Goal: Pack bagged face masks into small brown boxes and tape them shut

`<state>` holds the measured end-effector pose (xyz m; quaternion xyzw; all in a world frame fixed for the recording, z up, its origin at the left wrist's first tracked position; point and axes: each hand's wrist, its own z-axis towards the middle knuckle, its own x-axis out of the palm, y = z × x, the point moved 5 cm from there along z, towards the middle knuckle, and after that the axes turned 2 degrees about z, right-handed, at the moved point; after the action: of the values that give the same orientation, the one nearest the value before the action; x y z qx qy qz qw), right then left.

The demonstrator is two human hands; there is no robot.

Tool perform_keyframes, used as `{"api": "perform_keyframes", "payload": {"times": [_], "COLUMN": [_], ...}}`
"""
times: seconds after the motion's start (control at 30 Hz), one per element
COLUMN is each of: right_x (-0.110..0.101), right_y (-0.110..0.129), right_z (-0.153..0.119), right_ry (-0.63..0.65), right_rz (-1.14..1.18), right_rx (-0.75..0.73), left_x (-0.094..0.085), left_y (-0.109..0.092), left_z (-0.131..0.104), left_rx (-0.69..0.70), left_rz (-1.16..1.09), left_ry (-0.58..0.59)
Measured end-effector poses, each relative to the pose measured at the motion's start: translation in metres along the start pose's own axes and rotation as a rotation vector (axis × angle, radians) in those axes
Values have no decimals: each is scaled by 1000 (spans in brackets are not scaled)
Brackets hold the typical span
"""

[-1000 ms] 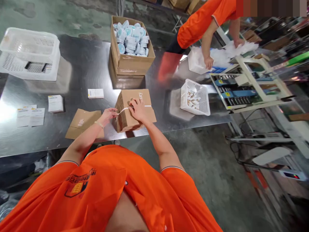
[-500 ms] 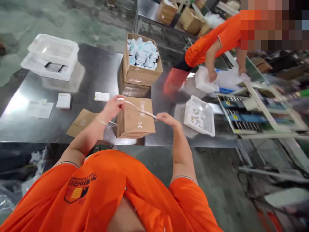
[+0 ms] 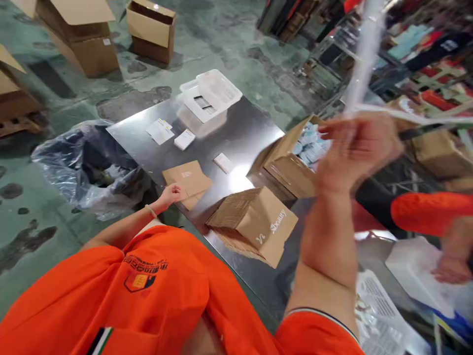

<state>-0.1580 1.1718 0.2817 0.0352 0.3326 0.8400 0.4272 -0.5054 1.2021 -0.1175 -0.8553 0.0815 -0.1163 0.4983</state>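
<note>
My right hand (image 3: 364, 148) is raised at the upper right, blurred, its fingers closed on a white plastic strap (image 3: 364, 59) that trails upward and off to the right. My left hand (image 3: 172, 194) is low at the table edge beside a flat brown cardboard piece (image 3: 187, 180), fingers loosely bent and partly apart, with nothing visible in them. Between my arms a stack of flat brown cartons (image 3: 264, 224) with white lettering rests on the metal table. No strap shows around the stack.
A brown box (image 3: 288, 162) of wrapped discs stands behind the stack. Small white card piles (image 3: 185, 139) and clear plastic bins (image 3: 212, 96) sit farther left. A lined waste bin (image 3: 88, 167) is beside the table. At right are a white basket (image 3: 377, 305) and a co-worker's hand (image 3: 453, 268).
The view has swung left. My right hand has lifted the strap up and away from the carton stack; my left hand has let go of it and moved down beside the flat cardboard.
</note>
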Motion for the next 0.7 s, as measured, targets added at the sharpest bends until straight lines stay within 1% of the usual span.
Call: {"api": "perform_keyframes", "payload": {"times": [0.03,0.07,0.13,0.17,0.2,0.23,0.27,0.33,0.37,0.4,0.43,0.47,0.53,0.57,0.63,0.67,0.7], "right_x": [65,125,230,278,320,356,391,452,476,495,508,516,518,514,504,500,496], "right_y": [21,39,70,81,89,95,96,87,80,73,67,64,67,71,82,86,86], "right_z": [-18,-45,-112,-151,-188,-224,-258,-314,-337,-357,-375,-390,-416,-429,-453,-463,-469], "right_ry": [223,380,651,832,964,1073,1188,1323,1369,1388,1399,1404,1426,1446,1472,1461,1395], "right_rz": [33,116,305,367,434,513,544,570,543,511,477,447,412,405,383,354,300], "right_rx": [-257,-428,-595,-615,-597,-565,-469,-138,47,198,311,386,461,497,598,677,785], "left_x": [-18,-37,-77,-99,-122,-147,-172,-222,-246,-267,-287,-303,-327,-334,-340,-341,-341], "left_y": [4,8,18,24,29,34,38,44,46,47,47,47,46,45,43,41,37], "left_z": [-4,-8,-19,-25,-31,-38,-46,-61,-68,-74,-78,-82,-82,-79,-68,-61,-53], "left_rx": [-2,-9,-39,-60,-80,-95,-108,-131,-144,-158,-173,-187,-208,-219,-247,-258,-263], "left_rz": [-21,-51,-120,-163,-212,-260,-300,-350,-353,-340,-326,-314,-273,-241,-133,-60,22], "left_ry": [-46,-96,-206,-272,-344,-418,-490,-613,-661,-693,-724,-747,-747,-724,-653,-610,-569]}}
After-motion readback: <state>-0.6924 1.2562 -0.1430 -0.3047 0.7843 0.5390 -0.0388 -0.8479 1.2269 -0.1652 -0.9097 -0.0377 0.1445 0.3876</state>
